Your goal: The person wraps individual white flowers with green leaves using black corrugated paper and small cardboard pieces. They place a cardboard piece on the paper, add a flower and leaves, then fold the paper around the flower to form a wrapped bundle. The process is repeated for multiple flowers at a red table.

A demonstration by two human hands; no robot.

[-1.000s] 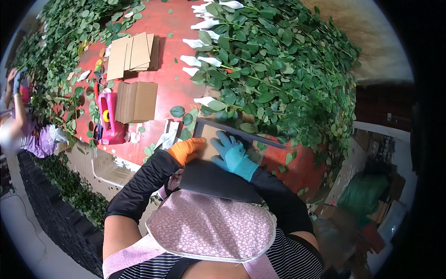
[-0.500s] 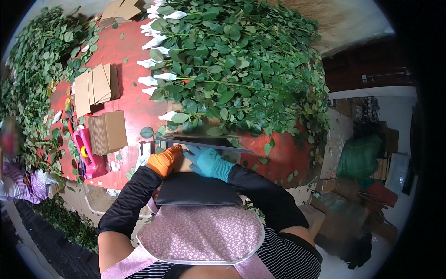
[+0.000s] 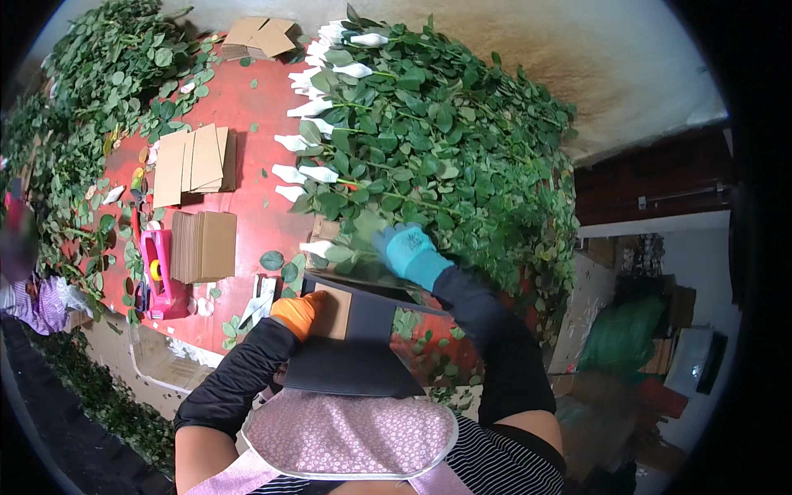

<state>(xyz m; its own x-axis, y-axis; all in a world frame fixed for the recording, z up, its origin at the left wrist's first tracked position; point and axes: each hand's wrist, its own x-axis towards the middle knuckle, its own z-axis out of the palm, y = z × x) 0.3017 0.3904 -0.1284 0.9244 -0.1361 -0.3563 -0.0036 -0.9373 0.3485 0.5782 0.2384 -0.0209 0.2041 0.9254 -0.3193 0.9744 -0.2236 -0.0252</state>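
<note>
Cardboard sheet (image 3: 334,312): laid on black panel (image 3: 369,323), not yet stemmed. From it: white-sleeved leafy stems (image 3: 441,157), heaped, 1 o'clock, red worktop (image 3: 257,165); cardboard stack (image 3: 204,247), 10; green bundle (image 3: 615,330) in room, 3. Left hand (image 3: 295,315): grip curled, sheet's left edge. Right hand (image 3: 409,251): 2 o'clock, by leaves. Hold, both: cannot tell.

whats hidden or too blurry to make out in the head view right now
All in the head view:
Right hand: its fingertips blur among the leaves, so any grip can't be told.
Left hand: its orange glove hides how the fingertips meet the cardboard.
White wraps: they hide whatever is inside.
Co-worker: blurred, partly cut off by the left edge.
Green bundle: too blurred to identify.
</note>
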